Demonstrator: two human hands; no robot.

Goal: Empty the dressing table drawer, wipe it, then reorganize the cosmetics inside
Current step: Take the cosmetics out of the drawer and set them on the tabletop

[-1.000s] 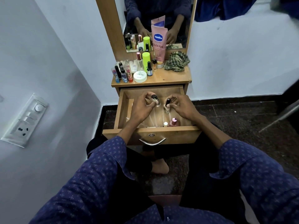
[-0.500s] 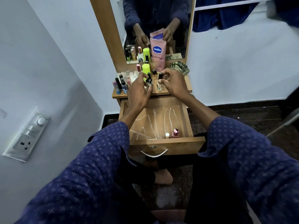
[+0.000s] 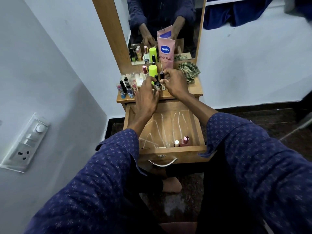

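The dressing table [image 3: 194, 92] stands against the far wall, its drawer [image 3: 168, 149] pulled open toward the near side. On the tabletop, a pink lotion tube [image 3: 165, 53] leans at the mirror, a green can [image 3: 152, 71] to its left. The left hand [image 3: 146, 97] pinches a small dark-capped bottle [image 3: 157, 83]; the right hand [image 3: 175, 83] pinches a slim black-capped vial [image 3: 162, 80], seemingly just touching the tabletop. Two small bottles [image 3: 182, 141] remain at the drawer's near right.

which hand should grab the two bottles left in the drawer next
Right, probably. The pink-capped bottle and small white-capped bottle sit at the drawer's front right, under the right arm. Both the right hand and left hand hold bottles now.
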